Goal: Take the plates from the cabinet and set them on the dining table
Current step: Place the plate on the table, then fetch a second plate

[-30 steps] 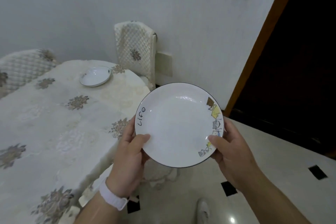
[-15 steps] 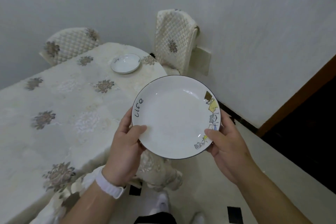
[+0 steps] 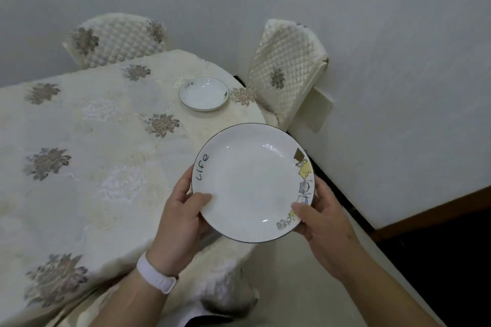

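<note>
I hold a white plate [image 3: 252, 180] with a dark rim, the word "Life" and small cartoon drawings, level in the air over the table's near right edge. My left hand [image 3: 180, 216] grips its left rim, thumb on top. My right hand [image 3: 322, 216] grips its right rim the same way. A second matching plate [image 3: 203, 93] lies on the dining table [image 3: 87, 146] near its far right corner, well apart from the held one.
The table wears a cream cloth with grey-brown flowers. Two quilted covered chairs stand at it, one behind [image 3: 117, 40] and one at the right [image 3: 285, 71] against the white wall. A dark doorway [image 3: 446, 260] opens at the lower right. My left wrist carries a white band.
The view has swung left and closer to the table. The held plate now hangs over the table's edge instead of over the floor; both hands keep the same grip.
</note>
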Motion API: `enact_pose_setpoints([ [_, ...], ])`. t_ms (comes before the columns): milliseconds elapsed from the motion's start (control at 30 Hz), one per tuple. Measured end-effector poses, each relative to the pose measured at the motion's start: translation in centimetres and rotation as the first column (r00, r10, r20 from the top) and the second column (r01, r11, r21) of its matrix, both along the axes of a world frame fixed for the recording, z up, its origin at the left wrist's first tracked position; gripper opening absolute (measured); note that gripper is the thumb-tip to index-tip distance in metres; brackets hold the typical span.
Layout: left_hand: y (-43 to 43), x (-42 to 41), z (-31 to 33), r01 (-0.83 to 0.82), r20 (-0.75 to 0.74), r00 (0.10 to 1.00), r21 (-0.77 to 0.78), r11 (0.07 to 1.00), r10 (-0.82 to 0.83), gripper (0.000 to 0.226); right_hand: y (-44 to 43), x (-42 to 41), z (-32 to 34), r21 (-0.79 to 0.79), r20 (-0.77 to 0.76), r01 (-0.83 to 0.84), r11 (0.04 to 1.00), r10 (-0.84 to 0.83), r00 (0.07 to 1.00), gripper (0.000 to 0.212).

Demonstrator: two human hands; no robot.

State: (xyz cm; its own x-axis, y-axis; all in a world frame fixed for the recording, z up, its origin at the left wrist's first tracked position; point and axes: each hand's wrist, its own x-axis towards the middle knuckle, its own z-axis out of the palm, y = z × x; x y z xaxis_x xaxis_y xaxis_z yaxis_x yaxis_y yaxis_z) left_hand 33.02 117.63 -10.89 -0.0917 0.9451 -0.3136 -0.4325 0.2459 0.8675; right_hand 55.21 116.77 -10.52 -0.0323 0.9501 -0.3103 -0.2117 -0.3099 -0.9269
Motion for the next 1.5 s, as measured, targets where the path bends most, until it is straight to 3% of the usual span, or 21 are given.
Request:
enact_pose_setpoints([
  [400, 3.6, -9.3, -2.0, -0.193, 0.007, 0.981, -0.047, 0.98, 0.194, 0.06, 9.1, -9.1, -0.4, 0.002, 0.109, -0.261, 0.965, 0.259, 0.96, 0.054],
  [833, 2.6, -14.7, -6.0, -0.426, -0.124, 0.903, -0.113, 0.898, 0.412, 0.062, 14.1, -16.3, -5.2, -0.097, 0.32, -0.56, 0.823, 0.559, 0.765, 0.052],
  [1067, 4.4, -15.3, -9.6, -0.49, -0.252, 0.861, -0.179, 0.853, 0.441, 0.064, 18.1, -17.7, -9.7, -0.174, 0.319, -0.617, 0.767, 0.637, 0.702, 0.048],
  [1500, 9.6, -16.3, -16.5, -0.492, -0.339, 0.86, -0.358, 0.794, 0.38, 0.063, 24.3, -18.9, -17.6, -0.281, 0.455, -0.675, 0.682, 0.714, 0.533, 0.048],
])
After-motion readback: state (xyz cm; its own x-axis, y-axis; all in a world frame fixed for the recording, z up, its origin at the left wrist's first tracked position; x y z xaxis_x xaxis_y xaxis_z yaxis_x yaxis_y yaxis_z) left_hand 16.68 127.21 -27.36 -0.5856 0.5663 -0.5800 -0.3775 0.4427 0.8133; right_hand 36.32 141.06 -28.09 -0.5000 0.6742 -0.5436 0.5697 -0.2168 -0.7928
